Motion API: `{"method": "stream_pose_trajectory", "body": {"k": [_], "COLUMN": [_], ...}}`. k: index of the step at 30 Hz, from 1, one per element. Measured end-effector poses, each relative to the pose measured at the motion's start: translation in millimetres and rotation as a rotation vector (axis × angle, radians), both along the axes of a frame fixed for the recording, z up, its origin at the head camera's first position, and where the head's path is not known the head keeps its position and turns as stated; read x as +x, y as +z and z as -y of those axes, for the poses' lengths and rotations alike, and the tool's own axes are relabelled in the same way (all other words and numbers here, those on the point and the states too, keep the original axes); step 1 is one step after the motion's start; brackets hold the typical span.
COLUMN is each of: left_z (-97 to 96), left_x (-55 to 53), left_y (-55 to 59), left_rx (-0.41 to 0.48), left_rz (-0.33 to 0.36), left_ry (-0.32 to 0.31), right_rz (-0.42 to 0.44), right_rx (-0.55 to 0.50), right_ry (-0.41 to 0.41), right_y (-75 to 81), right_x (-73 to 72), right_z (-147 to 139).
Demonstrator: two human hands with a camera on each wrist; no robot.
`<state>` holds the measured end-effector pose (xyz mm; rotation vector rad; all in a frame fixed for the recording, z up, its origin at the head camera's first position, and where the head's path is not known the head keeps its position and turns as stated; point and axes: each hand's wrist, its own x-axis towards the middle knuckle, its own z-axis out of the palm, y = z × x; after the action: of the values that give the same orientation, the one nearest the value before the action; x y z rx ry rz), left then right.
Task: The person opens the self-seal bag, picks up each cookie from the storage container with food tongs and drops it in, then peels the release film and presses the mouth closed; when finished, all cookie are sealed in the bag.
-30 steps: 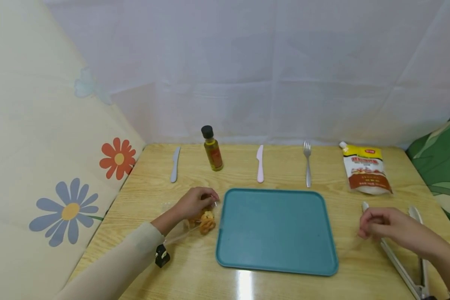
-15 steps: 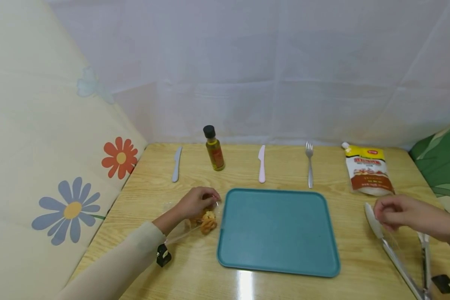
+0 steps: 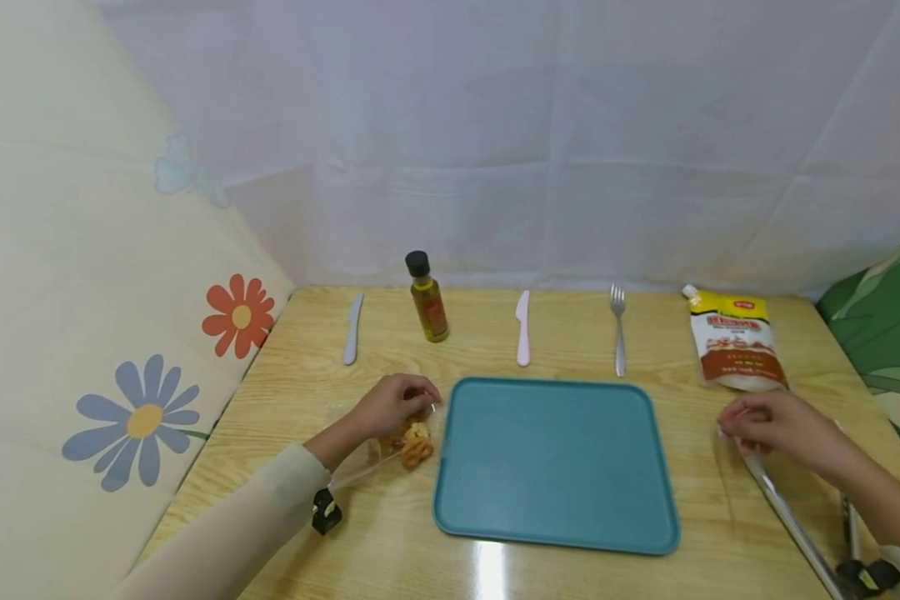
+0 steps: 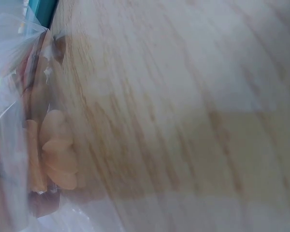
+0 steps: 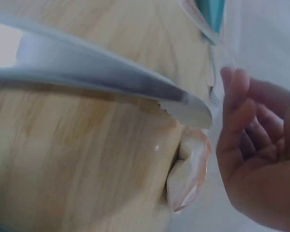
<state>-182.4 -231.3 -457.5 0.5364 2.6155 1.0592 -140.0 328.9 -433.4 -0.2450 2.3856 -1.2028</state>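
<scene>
My left hand [image 3: 397,406] pinches the upper edge of a clear plastic bag [image 3: 356,467] lying left of the tray. Orange and brown food-like pieces [image 3: 416,446] show inside it, and the left wrist view shows rounded tan pieces [image 4: 60,154] behind the film. My right hand [image 3: 783,429] is over the tongs [image 3: 787,521], thumb and forefinger pinched together on a thin, see-through plastic film, faintly visible hanging below them. In the right wrist view, the right hand [image 5: 261,145] is raised beside the tongs' pale tip [image 5: 193,113], its other fingers curled.
A teal tray [image 3: 555,467] lies between the hands. Along the back are a grey knife [image 3: 352,329], an oil bottle [image 3: 429,304], a pink knife [image 3: 522,329], a fork [image 3: 618,329] and a sauce pouch [image 3: 737,342]. Cloth [image 3: 450,150] hangs behind the table.
My right hand moved right toward the pouch, then back left over the tongs' tip. The left hand stays at the bag.
</scene>
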Motion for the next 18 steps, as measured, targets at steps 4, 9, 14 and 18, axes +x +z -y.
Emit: {"method": "stream_pose_trajectory", "body": {"k": [4,9,14,18], "left_z": [0.7,1.6,1.5,2.1], "left_x": [-0.5,-1.0,-1.2,-1.3], "left_y": [-0.7,-1.3,-0.8,-0.5], "left_rx": [-0.001,0.001,0.003,-0.002], "left_rz": [0.001,0.011,0.013,0.006], "left_ry": [0.003,0.011,0.008,0.003], "right_rz": [-0.111,-0.212,-0.299,-0.346], "right_rx": [0.119,0.166,0.234,0.276], "right_ry": [-0.035,-0.050,-0.070,-0.070], "right_y": [-1.3,-5.6,-9.9,-9.4], "right_x": [1.8,2.5,3.0,2.0], "right_z": [10.1,18.3,24.0,25.4]}}
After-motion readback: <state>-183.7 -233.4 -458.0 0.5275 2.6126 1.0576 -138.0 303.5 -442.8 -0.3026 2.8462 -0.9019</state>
